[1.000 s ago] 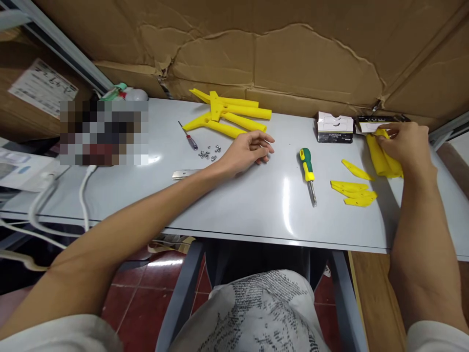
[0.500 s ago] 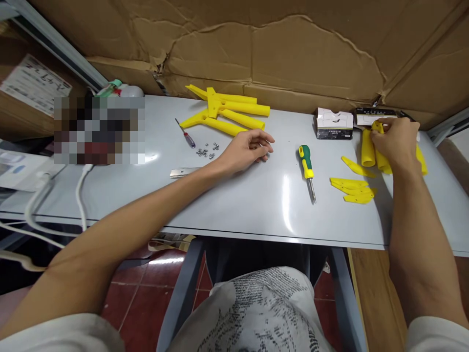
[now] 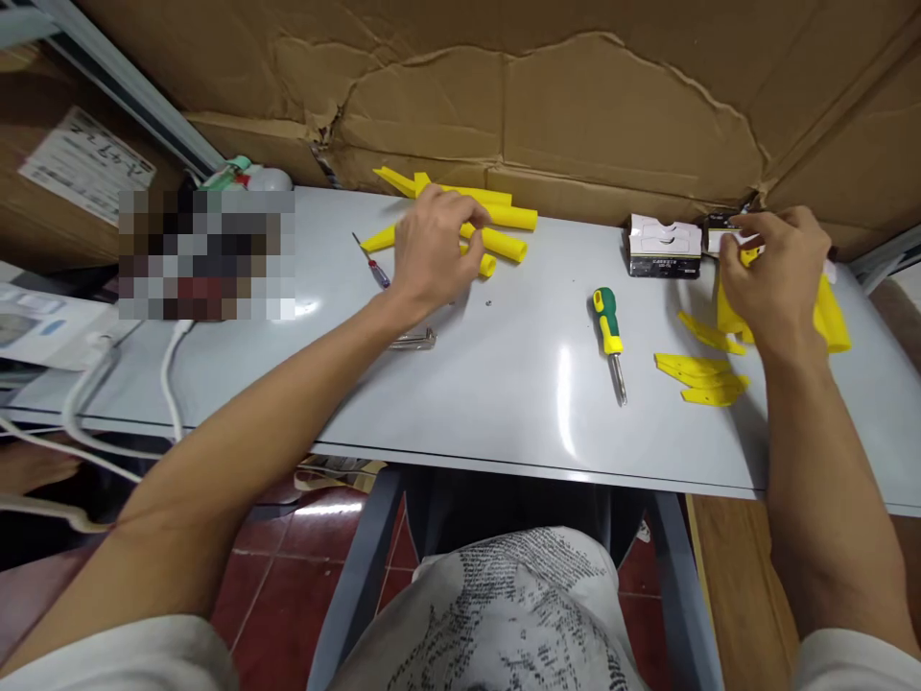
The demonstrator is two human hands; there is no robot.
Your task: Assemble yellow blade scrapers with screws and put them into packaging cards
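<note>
My left hand (image 3: 440, 242) hovers at several yellow plastic pieces with tube-shaped handles (image 3: 504, 244) at the back of the table. Its thumb and fingers are curved with a gap between them, and nothing shows in that gap. My right hand (image 3: 781, 274) is over another group of yellow tubular pieces (image 3: 833, 317) at the right. Its thumb and index finger are apart, with a bit of yellow visible behind them; whether it touches a piece cannot be made out. Flat yellow pieces (image 3: 701, 369) lie left of my right wrist.
A green and yellow screwdriver (image 3: 608, 326) lies mid-table. A small screwdriver (image 3: 378, 273) and a metal strip (image 3: 418, 340) are near my left hand. Two small boxes (image 3: 663, 248) stand against the cardboard (image 3: 561, 115). White cables (image 3: 167, 374) hang over the table's left edge.
My left hand has moved up and left from the table surface to the yellow pieces, covering most of the loose screws. My right hand's fingers have come apart from the yellow piece they were on.
</note>
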